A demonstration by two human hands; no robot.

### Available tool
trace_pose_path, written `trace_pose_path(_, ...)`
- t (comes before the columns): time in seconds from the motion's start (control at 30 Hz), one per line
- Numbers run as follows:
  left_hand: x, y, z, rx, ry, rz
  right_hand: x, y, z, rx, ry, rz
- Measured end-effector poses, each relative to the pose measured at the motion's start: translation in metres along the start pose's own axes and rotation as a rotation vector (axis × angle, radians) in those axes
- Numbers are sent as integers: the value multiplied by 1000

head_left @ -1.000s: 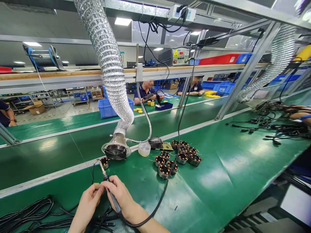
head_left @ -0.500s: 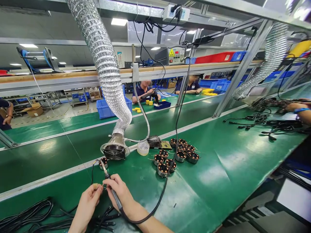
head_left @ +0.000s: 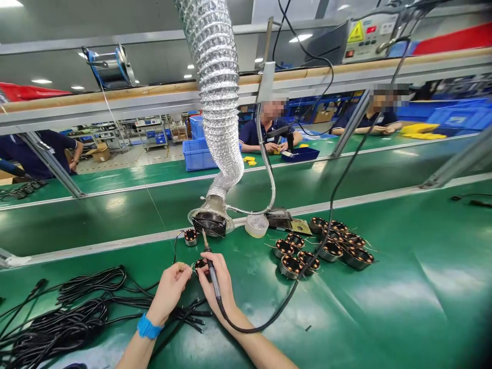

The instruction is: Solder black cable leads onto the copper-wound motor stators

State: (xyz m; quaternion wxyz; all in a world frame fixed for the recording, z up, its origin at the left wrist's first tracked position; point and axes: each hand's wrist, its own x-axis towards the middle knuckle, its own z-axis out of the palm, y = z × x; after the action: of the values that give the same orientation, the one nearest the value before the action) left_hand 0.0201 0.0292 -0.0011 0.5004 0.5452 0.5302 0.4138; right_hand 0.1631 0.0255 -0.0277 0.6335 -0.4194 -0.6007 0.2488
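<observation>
My right hand [head_left: 217,284] grips a black soldering iron [head_left: 211,271] like a pen, with its metal tip pointing up and away from me. Just beyond the fingers sits a small copper-wound motor stator [head_left: 200,265], partly hidden by my hands. My left hand [head_left: 168,293], wearing a blue wristband [head_left: 148,327], is curled beside it, and its fingers hide whatever they may hold. A second stator [head_left: 190,237] stands farther forward, with a thin black wire leading from it. Several more stators [head_left: 330,251] lie grouped to the right.
A fume extractor fan [head_left: 209,224] with a foil duct [head_left: 217,92] stands at the bench's far edge. A soldering iron stand [head_left: 279,218] is beside it. Black cable bundles [head_left: 65,312] lie on the green mat at left. Co-workers [head_left: 269,128] sit across the bench.
The whole view has shifted and come closer to the bench. My hands have moved up and apart from the lower edge, and my blue wristband now shows. Another person's hand at the right has left view.
</observation>
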Motion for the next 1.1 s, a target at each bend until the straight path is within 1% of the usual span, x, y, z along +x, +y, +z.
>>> trace_pose_path(0.1, 0, -1, 0, 30, -3, 24, 3, -6, -8, -45, 23, -54)
trace_pose_path(0.27, -1, 1, -1, 116, 5, 62, 6, -16, -25, -141, 157, -190)
trace_pose_path(0.33, -1, 2, -1, 133, 15, 63, 5, -19, -30, -163, 190, -246)
trace_pose_path(0.43, 0, 3, 0, 142, 18, 59, 2, -23, -34, -189, 191, -308)
trace_pose_path(0.53, 0, 2, 0, 160, 19, 52, 1, -27, -34, -187, 149, -344)
trace_pose_path(0.7, 2, -2, -1, 188, 41, 62, 2, -29, -31, -155, 106, -339)
trace_pose_path(0.87, 2, -5, -2, 184, 52, 74, 2, -27, -29, -136, 97, -272)
trace_pose_path(1.1, 3, -10, -3, 184, 50, 71, -2, -17, -29, -110, 192, -141)
